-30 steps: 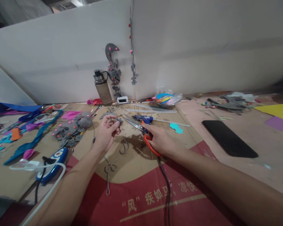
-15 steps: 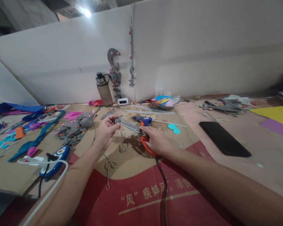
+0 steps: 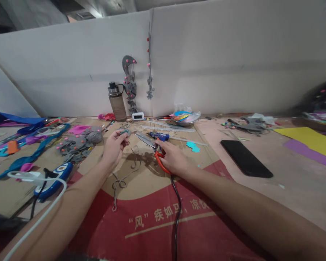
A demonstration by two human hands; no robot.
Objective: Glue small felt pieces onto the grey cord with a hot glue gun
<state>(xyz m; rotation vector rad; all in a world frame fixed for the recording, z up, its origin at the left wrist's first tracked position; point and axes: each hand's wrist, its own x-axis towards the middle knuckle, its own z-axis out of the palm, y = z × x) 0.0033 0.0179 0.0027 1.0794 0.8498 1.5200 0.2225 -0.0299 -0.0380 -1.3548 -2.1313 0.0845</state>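
Observation:
My left hand (image 3: 115,146) pinches a small grey and greenish felt-like piece (image 3: 125,133) between thumb and fingers; its exact shape is too blurred to tell. In my right hand (image 3: 174,156) are scissors (image 3: 146,139) with red-orange handles, their blades pointing left towards the piece but apart from it. The blades look nearly closed together. A thin grey cord (image 3: 120,184) lies looped on the cardboard (image 3: 119,232) below my hands. Behind the scissors rests a blue glue gun (image 3: 162,136), and turquoise cut-out shapes (image 3: 192,146) lie to its right.
At left are grey felt pieces with pink dots (image 3: 77,145), a blue power strip (image 3: 54,183) and teal ribbon (image 3: 40,152). A bottle (image 3: 117,105) and small white clock (image 3: 137,116) stand by the back panel. A black phone (image 3: 246,158) lies right; a black cable (image 3: 176,217) crosses the cardboard.
The scissors' tips were at the piece in my left hand; now there is a gap between them. The piece has been turned in my fingers. The whole view has shifted slightly.

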